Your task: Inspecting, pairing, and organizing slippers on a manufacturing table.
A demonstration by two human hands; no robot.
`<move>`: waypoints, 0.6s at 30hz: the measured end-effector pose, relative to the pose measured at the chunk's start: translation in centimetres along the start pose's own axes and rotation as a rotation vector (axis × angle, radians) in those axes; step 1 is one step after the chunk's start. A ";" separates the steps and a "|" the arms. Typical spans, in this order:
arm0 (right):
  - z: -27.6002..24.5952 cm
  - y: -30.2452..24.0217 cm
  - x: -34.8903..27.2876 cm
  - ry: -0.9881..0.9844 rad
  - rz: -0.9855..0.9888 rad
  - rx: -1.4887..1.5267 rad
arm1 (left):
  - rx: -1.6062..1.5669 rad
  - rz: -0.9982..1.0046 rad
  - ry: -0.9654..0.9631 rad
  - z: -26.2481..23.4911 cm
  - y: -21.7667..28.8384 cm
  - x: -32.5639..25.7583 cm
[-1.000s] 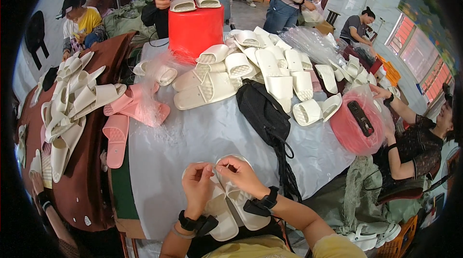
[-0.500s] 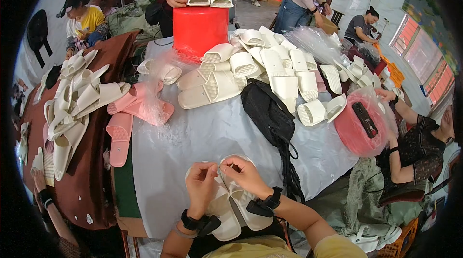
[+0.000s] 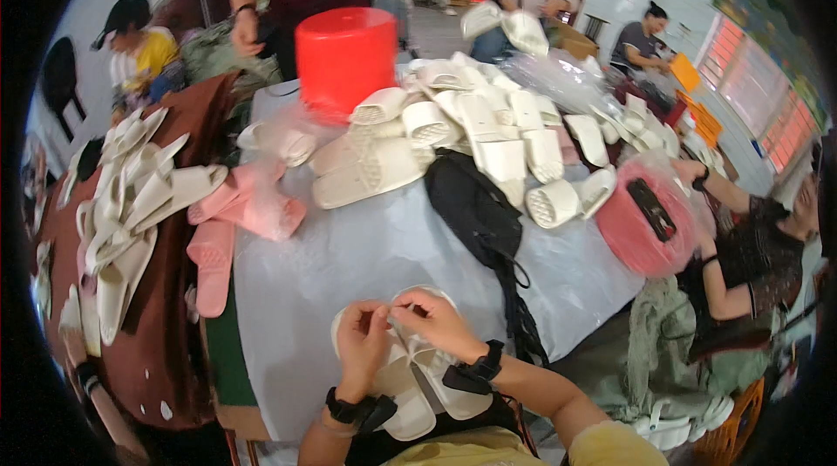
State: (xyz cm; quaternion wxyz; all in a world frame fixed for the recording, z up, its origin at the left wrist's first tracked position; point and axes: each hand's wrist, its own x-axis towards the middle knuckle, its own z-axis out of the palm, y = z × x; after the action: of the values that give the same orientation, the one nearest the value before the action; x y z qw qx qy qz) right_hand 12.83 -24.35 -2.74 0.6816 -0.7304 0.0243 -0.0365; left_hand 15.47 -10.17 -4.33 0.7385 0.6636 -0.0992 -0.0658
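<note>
A pair of cream slide slippers [image 3: 407,403] lies at the near edge of the grey table, heels toward me. My left hand [image 3: 362,342] is above the left slipper, its thumb and fingers pinched together. Close beside it, my right hand [image 3: 438,324] is pinched too, over the straps of the pair. The fingertips of both hands meet or nearly meet between the slippers. Whatever is between them is too small to make out. Each wrist wears a black band with a small device.
White slippers [image 3: 501,156] are heaped beyond a black mesh bag [image 3: 475,204]. Behind stands a red plastic stool or bucket [image 3: 347,69]. Pink slippers [image 3: 212,265] lie left, near a brown-covered surface [image 3: 179,326] with more slippers. At right, a person's hands hold a plastic-wrapped pink bundle [image 3: 621,217].
My hands have drawn closer together, fingertips now meeting. Across the table, a person has lifted a white pair off the red stool or bucket and swung it right. My view has shifted slightly.
</note>
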 end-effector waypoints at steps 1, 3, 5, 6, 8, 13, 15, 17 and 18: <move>0.0 -0.3 0.1 -0.045 -0.006 -0.034 | -0.006 -0.029 -0.043 0.0 -0.2 0.0; -0.3 -1.4 -0.1 -0.007 -0.013 -0.079 | -0.040 -0.022 0.028 -0.1 -0.5 0.0; -1.0 -3.1 -0.7 0.042 -0.012 -0.102 | -0.085 -0.014 0.022 0.0 -0.3 0.0; -2.4 -4.0 -1.8 0.108 -0.106 -0.075 | -0.126 -0.035 0.026 0.2 -0.2 0.0; -5.6 -5.4 -5.3 0.190 -0.254 -0.085 | -0.164 -0.050 0.007 0.5 0.6 -0.1; -18.8 -4.1 -15.9 1.144 -0.238 -0.399 | 0.395 0.007 -0.080 0.5 3.2 -0.8; -27.1 -2.3 -20.1 1.408 -0.234 -0.658 | 0.210 -0.041 -0.051 1.2 3.6 -0.7; -36.0 -0.6 -24.2 1.749 0.009 -0.897 | 0.375 0.106 -0.043 1.5 3.9 -0.9; -39.9 0.4 -25.8 1.892 0.057 -1.122 | 0.362 0.002 -0.039 1.6 4.0 -0.7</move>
State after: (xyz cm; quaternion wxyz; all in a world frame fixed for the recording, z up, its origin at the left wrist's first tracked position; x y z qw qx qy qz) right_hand -16.36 -61.82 -0.91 -0.0409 -0.6124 0.5669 -0.5494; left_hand 14.23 -11.11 -0.22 0.6049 0.7843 -0.1243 -0.0589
